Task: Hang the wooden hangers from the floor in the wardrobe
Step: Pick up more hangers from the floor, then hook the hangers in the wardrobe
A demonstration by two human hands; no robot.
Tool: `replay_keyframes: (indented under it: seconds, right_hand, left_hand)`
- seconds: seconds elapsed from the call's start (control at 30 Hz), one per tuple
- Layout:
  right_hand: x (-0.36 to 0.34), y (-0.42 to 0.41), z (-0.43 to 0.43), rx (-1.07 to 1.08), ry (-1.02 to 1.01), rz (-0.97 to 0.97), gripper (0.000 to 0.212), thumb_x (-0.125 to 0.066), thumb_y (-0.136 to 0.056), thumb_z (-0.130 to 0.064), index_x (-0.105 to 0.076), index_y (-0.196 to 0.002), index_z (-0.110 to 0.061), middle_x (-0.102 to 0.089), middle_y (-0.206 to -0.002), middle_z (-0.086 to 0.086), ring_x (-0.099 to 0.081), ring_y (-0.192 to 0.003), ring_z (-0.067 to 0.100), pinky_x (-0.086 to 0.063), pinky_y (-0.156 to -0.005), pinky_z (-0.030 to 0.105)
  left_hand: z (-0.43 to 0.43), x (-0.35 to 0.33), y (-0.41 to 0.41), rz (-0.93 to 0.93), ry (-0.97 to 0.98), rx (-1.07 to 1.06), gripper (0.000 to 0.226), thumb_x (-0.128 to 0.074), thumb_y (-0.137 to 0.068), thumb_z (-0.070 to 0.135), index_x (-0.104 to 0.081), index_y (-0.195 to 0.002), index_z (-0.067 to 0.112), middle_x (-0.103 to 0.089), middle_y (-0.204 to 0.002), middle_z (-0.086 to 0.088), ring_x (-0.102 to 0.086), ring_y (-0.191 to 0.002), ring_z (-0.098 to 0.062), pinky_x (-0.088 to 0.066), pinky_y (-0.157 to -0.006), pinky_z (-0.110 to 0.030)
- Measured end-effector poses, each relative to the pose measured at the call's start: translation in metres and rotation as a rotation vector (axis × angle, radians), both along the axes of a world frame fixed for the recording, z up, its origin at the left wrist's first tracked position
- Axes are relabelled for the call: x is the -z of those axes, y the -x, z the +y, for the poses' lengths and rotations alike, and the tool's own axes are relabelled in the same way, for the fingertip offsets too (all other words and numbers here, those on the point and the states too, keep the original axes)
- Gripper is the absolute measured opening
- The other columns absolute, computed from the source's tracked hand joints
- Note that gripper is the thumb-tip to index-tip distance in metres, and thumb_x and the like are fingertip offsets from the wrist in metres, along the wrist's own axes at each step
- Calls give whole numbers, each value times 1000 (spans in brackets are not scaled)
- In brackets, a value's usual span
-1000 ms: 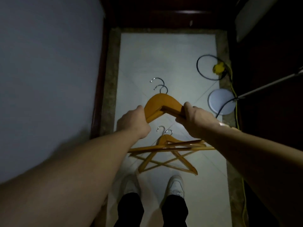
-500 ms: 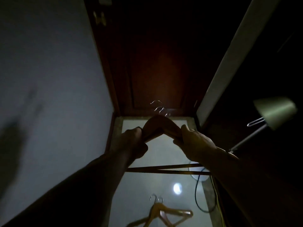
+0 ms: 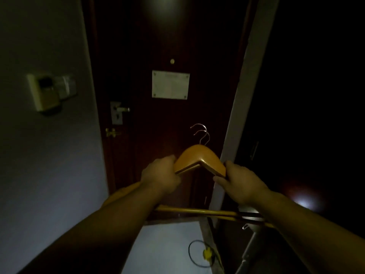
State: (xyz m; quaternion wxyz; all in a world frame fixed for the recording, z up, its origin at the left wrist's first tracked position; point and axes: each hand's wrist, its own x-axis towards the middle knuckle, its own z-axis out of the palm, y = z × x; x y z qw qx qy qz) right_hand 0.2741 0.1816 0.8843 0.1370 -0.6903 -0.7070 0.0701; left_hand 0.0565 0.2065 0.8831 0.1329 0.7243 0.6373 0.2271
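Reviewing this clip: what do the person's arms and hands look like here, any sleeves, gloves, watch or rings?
Both forearms are bare as far as the frame shows, with no sleeves visible. The left hand and right hand are ungloved. No watch or ring shows, though dim lighting could hide small details.

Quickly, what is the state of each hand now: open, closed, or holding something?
Left hand: closed on the left arm of the wooden hangers.
Right hand: closed on their right arm.
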Motion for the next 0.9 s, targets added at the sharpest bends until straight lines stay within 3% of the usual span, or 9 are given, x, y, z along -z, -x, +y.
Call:
replay_keyframes:
  seconds: [0.1, 0.3, 0.5, 0.67, 0.77, 0.9]
  right_hand:
    - [-50, -39, -19, 15, -7, 94, 25, -59, -95, -45, -50, -104, -24, -63, -89, -1, -63, -79, 14, -56, -78, 37]
    - [-129, -102, -61, 73, -25, 170, 21, -62, -95, -37, -48, -106, -26, -67, -90, 2, -67, -79, 16, -54, -70, 30]
    - [-172, -143, -117, 193, -70, 198, 27, -64, -94, -34, -50, -113, -23, -65, -93, 6, -63, -79, 16, -51, -73, 34]
    - [-186, -162, -177, 334, -104, 250, 30, -64, -93, -36, -47, -115, -25, -63, -89, 6, -60, -75, 16, -51, -71, 36]
    - [-188, -168, -218, 433, -114, 325, 31, -64, -95, -33, -46, -118, -21, -59, -85, 5, -56, -72, 16, -46, -65, 32]
    - [-186, -168, -274, 541, -123, 377, 34, -62, -96, -32, -43, -121, -18, -56, -87, 5, -53, -73, 15, -43, -63, 28]
  left_hand:
    - [-11, -48, -39, -45, -85, 26, 19, -59, -85, 19, -57, -99, 30, -59, -79, 6, -55, -66, -12, -44, -63, -31]
    - [-34, -113, -108, -96, -225, 133, 19, -53, -91, 16, -54, -104, 31, -58, -80, 6, -52, -64, -9, -36, -60, -29]
    - [-53, -149, -160, -134, -271, 280, 21, -50, -88, 13, -50, -102, 29, -59, -80, 2, -59, -69, -18, -48, -65, -35]
    - [-74, -167, -187, -276, -285, 475, 28, -65, -79, 10, -44, -84, 28, -59, -81, 0, -59, -68, -17, -40, -53, -29]
    - [-86, -173, -196, -348, -225, 683, 34, -82, -75, 19, -52, -84, 31, -61, -91, 3, -61, -77, -11, -43, -59, -24]
    - [-111, -167, -213, -381, -260, 859, 31, -84, -75, 37, -59, -93, 31, -54, -96, 12, -55, -86, -5, -43, -69, -23]
